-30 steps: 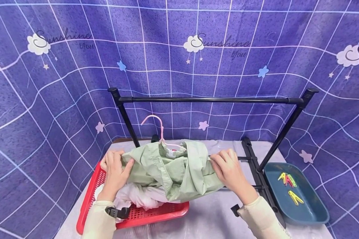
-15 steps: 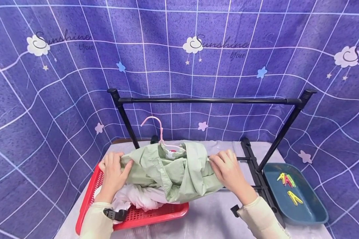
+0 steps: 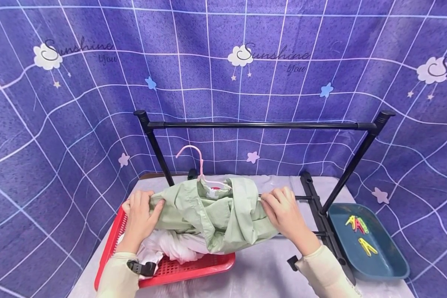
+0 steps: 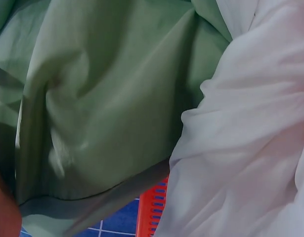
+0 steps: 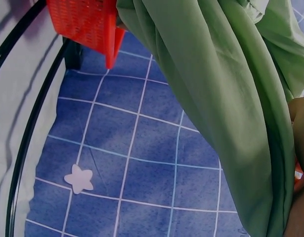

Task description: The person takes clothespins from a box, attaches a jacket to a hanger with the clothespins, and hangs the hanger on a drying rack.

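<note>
A light green collared garment [image 3: 186, 203] hangs in folds between my two hands, with a pink hanger [image 3: 201, 163] inside its neck and the hook standing above the collar. My left hand [image 3: 138, 217] pinches the garment's left shoulder between thumb and fingers. At the opposite shoulder, my right hand [image 3: 287, 215] pinches the cloth. Both wrist views are largely filled by the green garment [image 4: 122, 108], and the right hand [image 5: 301, 143] shows at the edge of its view. Most of the hanger is hidden under the cloth.
A red basket [image 3: 205, 267] holding white cloth [image 3: 179, 245] sits below the garment at left. Behind stands a black rack with a horizontal bar [image 3: 260, 125]. At right, a dark blue tray [image 3: 389, 252] holds several clothespins [image 3: 367, 246]. A patterned purple curtain [image 3: 223, 95] surrounds the table.
My left hand has shifted very slightly left and down while keeping its pinch on the shoulder. The garment, hanger and right hand look nearly still.
</note>
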Demonstrator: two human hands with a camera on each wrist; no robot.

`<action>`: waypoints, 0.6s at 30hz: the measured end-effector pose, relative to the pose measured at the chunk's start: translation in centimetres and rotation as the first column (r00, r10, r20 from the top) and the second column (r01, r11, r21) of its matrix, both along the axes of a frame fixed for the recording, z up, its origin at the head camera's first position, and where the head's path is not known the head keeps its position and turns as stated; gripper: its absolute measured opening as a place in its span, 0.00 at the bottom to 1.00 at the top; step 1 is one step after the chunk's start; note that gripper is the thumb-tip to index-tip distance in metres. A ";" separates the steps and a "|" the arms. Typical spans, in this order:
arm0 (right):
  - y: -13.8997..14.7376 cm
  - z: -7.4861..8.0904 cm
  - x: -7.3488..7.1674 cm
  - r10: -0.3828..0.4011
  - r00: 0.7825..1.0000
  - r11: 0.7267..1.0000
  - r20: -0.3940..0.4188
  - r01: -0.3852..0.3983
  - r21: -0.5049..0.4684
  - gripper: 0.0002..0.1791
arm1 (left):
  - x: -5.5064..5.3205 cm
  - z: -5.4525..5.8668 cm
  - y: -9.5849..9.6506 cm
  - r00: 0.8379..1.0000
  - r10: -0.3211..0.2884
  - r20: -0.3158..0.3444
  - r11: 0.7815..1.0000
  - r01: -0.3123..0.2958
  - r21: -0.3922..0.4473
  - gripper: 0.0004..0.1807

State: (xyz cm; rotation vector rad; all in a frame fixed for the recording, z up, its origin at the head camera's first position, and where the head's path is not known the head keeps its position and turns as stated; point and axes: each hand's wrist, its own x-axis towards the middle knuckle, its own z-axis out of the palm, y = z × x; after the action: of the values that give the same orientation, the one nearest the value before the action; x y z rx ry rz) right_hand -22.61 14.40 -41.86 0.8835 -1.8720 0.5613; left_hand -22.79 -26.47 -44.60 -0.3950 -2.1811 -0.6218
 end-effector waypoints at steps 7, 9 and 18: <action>0.1 -0.2 0.0 -0.007 1.000 1.000 0.008 0.007 -0.001 0.17 | 0.0 -0.1 -0.2 1.000 -0.005 -0.002 1.000 0.005 -0.027 0.27; 0.2 -0.2 0.0 -0.007 1.000 1.000 0.009 0.007 0.000 0.17 | 0.0 -0.1 -0.3 1.000 -0.007 -0.002 1.000 0.007 -0.028 0.28; 0.2 -0.4 0.0 -0.003 1.000 1.000 0.001 0.003 -0.008 0.16 | 0.2 -0.2 -0.8 1.000 -0.008 0.012 0.999 0.009 -0.043 0.31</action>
State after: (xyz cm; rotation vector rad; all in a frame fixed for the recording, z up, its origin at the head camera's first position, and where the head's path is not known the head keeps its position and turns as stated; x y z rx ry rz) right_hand -22.65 14.63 -42.22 0.8751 -1.8706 0.5675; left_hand -22.57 -27.28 -44.80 -0.4247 -2.2084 -0.5839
